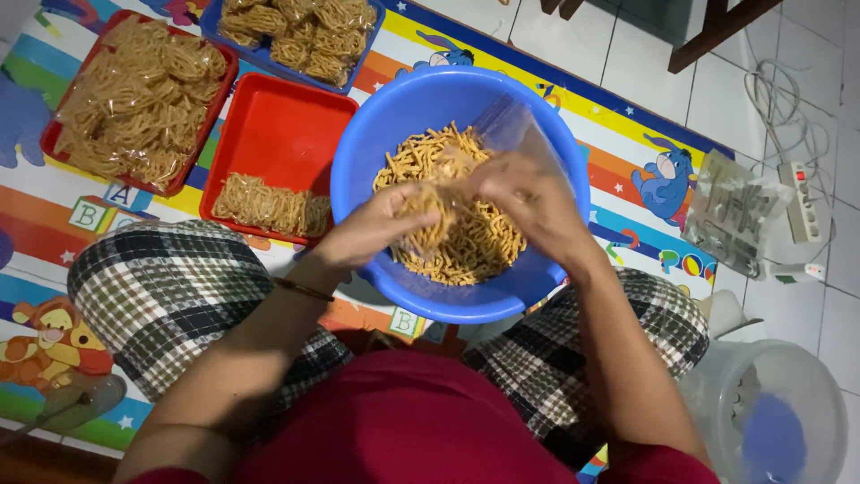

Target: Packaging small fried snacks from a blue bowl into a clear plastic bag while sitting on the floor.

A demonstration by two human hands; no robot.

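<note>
I am filling a clear plastic bag [515, 134] with fried snack sticks [466, 242] over the blue basin [376, 125] resting between my knees on the play mat [618, 116]. My right hand [528, 197] is gripping the bag's mouth, while my left hand [376, 229] is clenching a handful of sticks at the opening. Judging by this, the handful needs tipping in without spilling. The sticks are looking thin, golden, crisp and loosely heaped.

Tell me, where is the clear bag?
The clear bag is over the blue bowl, held up by the right hand, with the left hand beside it.
</note>
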